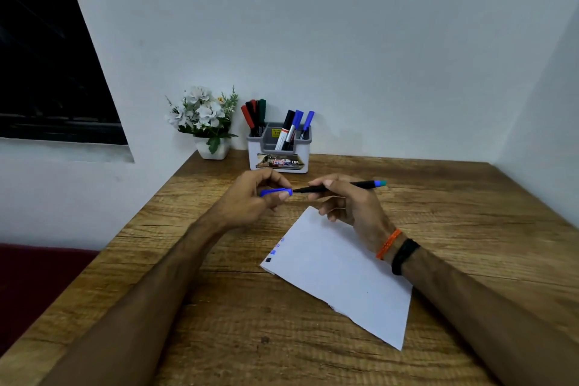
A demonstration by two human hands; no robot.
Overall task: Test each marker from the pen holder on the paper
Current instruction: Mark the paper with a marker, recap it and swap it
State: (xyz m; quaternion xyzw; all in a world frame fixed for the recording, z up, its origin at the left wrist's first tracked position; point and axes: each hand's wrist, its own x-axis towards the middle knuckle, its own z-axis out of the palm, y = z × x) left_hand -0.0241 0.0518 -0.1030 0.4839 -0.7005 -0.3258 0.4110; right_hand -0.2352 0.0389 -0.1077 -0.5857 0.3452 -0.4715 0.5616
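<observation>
While both hands meet over the middle of the wooden table (219, 307), I read the scene left to right like this:

Flower pot (212, 147): at about 11 o'clock from the hands, against the wall; not part of the job.

Pen holder (279, 152): at 12 o'clock, just beyond the hands. Red, black and green markers (254, 114) stand in its left compartment, a black and two blue ones (296, 124) toward the right. Light plastic, I judge; it could tip if I drag a marker out sideways, so I would lift straight up.

Left hand (250, 200): fingers curled, thumb and forefinger clamped on the blue cap (275, 192). Small, smooth, likely slippery; pinch it across the middle.

Marker (335, 187): held level, the tip at 9 o'clock meeting the cap's mouth and a teal-blue end at 3 o'clock. I cannot tell whether the cap is coming off or going on. Light and rigid, I judge; best held on the barrel near the tip for control. The tip is the one soft part, so press lightly.

Right hand (347, 204): thumb and forefinger pinch the barrel, other fingers loosely curled beneath; orange and black bands on the wrist.

Paper (341, 273): flat at 5 o'clock from the hands, under the right wrist, blue and dark test marks (274, 249) at its left edge. Thin and floppy; it will slide under a stroke unless pinned.
</observation>
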